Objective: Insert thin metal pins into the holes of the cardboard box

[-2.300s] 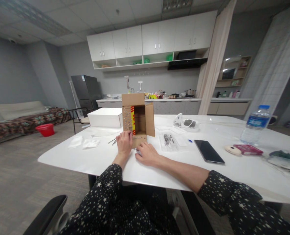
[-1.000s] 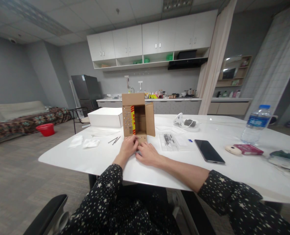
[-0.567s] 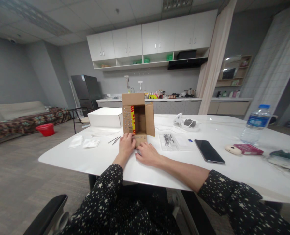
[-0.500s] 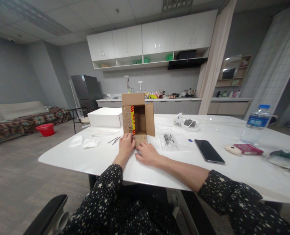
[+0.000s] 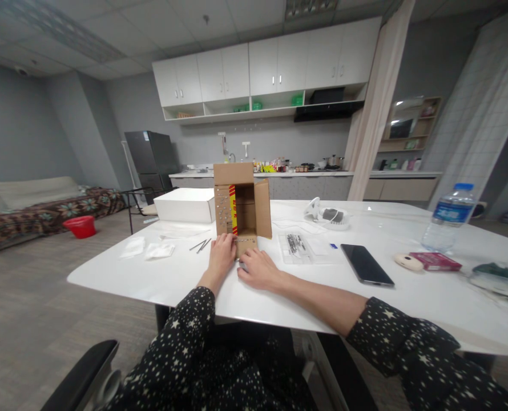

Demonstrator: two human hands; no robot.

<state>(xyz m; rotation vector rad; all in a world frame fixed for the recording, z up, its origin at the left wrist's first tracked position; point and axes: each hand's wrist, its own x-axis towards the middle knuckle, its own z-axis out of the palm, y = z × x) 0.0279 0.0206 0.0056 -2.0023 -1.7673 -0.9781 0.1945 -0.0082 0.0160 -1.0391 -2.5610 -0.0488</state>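
Head view, from my remote seat, put the open cardboard box [image 5: 244, 212] at the centre of the frame, straight ahead of both hands and just beyond them. Its long axis stood upright, its opening faced the wearer, and its lower flap [image 5: 247, 248] reached down toward the hands. The left hand [image 5: 223, 254] was the nearer one, its fingers bent close together over the flap's left edge, at the foot of the box's left panel; I could not tell whether the fingertips pinched anything. The right hand [image 5: 258, 269] lay low on the white table [image 5: 168, 274], fingers curled at the flap's near end, and whether they gripped something I could not make out. The box looked plain brown, with one flap up at the top and another swung out to the right. Small pale studs dotted its left panel beside a yellow-and-red label [image 5: 233, 210], and a row of similar dots crossed the lower flap. Thin dark rods [image 5: 203, 245] lay just left of the left hand, while a clear plastic case [image 5: 295, 245] of slender dark pieces sat right of centre, near the phone [image 5: 366, 264].
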